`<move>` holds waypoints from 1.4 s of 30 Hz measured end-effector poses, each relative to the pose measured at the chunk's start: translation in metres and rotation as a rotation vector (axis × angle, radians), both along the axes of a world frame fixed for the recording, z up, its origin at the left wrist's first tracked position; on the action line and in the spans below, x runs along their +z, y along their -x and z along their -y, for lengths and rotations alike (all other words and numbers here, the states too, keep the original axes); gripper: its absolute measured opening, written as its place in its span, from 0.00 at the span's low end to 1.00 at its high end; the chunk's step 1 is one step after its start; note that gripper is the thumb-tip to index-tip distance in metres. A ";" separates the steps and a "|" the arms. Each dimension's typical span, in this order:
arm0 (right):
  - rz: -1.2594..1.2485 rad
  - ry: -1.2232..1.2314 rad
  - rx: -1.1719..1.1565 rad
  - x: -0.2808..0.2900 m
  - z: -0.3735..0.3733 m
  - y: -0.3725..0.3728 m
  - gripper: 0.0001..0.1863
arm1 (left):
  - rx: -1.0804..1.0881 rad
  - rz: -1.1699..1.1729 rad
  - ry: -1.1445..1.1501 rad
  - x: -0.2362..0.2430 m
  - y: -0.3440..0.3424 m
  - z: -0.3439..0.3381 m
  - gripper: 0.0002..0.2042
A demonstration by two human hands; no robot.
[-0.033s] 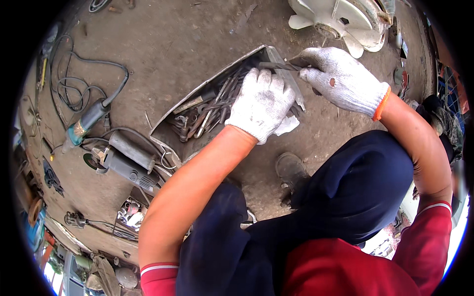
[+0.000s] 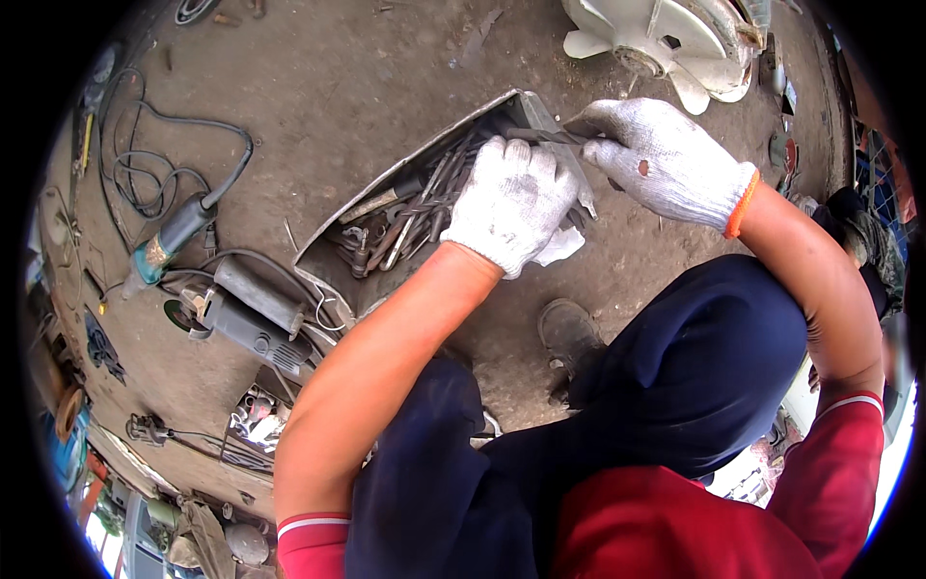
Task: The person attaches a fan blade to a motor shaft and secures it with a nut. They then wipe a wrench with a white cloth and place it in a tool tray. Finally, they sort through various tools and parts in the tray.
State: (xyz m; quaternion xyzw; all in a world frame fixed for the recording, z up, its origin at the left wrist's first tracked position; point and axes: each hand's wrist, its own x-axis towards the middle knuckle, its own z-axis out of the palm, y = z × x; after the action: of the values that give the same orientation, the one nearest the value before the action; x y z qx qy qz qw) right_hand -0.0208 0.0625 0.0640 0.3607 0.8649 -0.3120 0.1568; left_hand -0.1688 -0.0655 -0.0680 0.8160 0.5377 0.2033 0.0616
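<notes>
My right hand [image 2: 666, 159], in a white knit glove with an orange cuff, is closed on one end of a dark twist drill bit [image 2: 542, 136]. The bit's other end points left over the far right part of an open metal box [image 2: 323, 224]. My left hand [image 2: 511, 203], also gloved in white, sits over the right part of this box with its fingers curled; what they grip is hidden beneath them. Several more drill bits [image 2: 417, 214] lie jumbled in the box, left of that hand. A white scrap [image 2: 559, 247] shows beside its wrist.
On the floor at left lie an angle grinder [image 2: 246, 323], a teal and grey power tool [image 2: 172, 236] and looped cable [image 2: 145, 198]. A small box of parts [image 2: 256, 417] stands nearer. A white bladed fan wheel [image 2: 666, 58] is at far right. My shoe [image 2: 569, 333] is below the box.
My right hand has shifted very slightly left, and the drill bit in it has turned a little, showing its spiral flutes more clearly. My left hand stays almost in place.
</notes>
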 end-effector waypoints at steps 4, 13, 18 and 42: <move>0.074 -0.051 0.054 0.002 0.004 -0.001 0.19 | -0.075 0.041 0.190 0.021 0.030 0.003 0.07; -0.171 0.050 -0.086 -0.009 0.003 -0.039 0.20 | -0.100 -0.214 0.499 0.072 0.142 0.092 0.32; -0.319 0.155 -0.278 -0.014 0.009 -0.064 0.22 | -0.169 -0.101 0.639 0.101 0.116 0.061 0.33; -0.054 -0.237 0.347 0.091 0.005 -0.039 0.17 | -0.106 -0.353 0.470 0.002 0.035 -0.017 0.23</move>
State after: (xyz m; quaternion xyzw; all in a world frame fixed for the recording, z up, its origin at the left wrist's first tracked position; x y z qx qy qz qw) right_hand 0.0185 0.0578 0.1549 0.2135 0.9486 -0.1858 0.1414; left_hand -0.2041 -0.0482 -0.0662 0.8290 0.5289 -0.0754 0.1651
